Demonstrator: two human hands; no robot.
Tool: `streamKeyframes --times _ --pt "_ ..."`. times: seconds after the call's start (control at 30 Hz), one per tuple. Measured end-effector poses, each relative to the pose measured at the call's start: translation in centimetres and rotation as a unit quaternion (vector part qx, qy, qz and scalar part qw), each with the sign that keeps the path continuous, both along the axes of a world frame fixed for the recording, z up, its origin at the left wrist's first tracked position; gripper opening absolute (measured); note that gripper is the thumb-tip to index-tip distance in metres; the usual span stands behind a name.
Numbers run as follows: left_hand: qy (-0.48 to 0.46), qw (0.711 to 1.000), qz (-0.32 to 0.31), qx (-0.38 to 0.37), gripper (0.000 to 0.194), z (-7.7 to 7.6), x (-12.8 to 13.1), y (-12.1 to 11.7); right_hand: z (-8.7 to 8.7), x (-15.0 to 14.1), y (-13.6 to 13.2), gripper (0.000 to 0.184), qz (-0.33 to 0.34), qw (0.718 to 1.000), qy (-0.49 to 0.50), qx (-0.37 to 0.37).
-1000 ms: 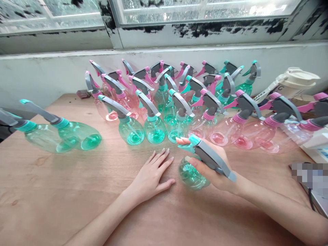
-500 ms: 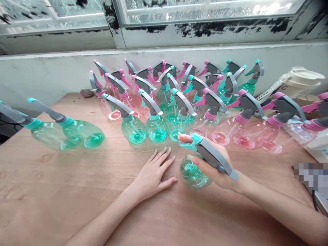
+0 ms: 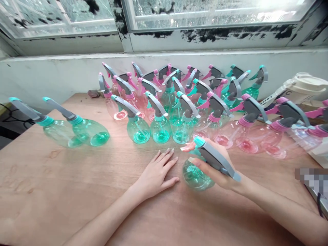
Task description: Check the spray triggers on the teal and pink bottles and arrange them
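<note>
My right hand (image 3: 215,171) is wrapped around the neck of a green spray bottle (image 3: 196,176), which has a grey and teal trigger head. The thumb shows on the near side of the neck, and other fingers are partly hidden behind the head. Flat on the wooden table (image 3: 84,201) lies my left hand (image 3: 157,174), its fingers spread and holding nothing, just left of that bottle. Beyond both hands stand more green spray bottles (image 3: 160,131) in a front row, with pink spray bottles (image 3: 247,138) continuing the row to the right.
Two green spray bottles (image 3: 89,130) stand apart on the left. Further rows of pink and green bottles reach back to the white wall (image 3: 64,73) under the windows. A lidded beige cup (image 3: 304,87) is at the back right. A blurred-out object (image 3: 314,181) lies at the right edge.
The view has shifted slightly, so the scene sits a little further right. My right hand keeps its grip on the green spray bottle, and my left hand stays flat on the table.
</note>
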State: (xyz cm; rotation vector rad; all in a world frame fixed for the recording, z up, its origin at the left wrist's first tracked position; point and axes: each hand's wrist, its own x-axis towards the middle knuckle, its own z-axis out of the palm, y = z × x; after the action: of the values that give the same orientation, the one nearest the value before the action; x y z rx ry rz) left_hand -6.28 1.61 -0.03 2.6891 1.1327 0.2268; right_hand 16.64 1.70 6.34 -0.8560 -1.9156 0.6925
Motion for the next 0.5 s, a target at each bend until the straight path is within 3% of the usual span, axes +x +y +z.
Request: streamKeyframes --times 0.13,0.4,0.5 --pt "-0.001 1.0 0.001 0.006 0.061 -0.07 0.02 0.04 0.11 -0.34 -0.08 0.002 0.026 0.999 0.019 0.006" --pt "-0.012 1.0 -0.004 0.02 0.056 -0.4 -0.12 0.07 0.17 -0.66 -0.71 0.023 0.027 0.998 0.036 -0.042" --pt "-0.014 1.0 -0.001 0.022 0.054 -0.39 -0.07 0.04 -0.02 -0.58 -0.73 0.02 0.026 0.998 0.034 -0.047"
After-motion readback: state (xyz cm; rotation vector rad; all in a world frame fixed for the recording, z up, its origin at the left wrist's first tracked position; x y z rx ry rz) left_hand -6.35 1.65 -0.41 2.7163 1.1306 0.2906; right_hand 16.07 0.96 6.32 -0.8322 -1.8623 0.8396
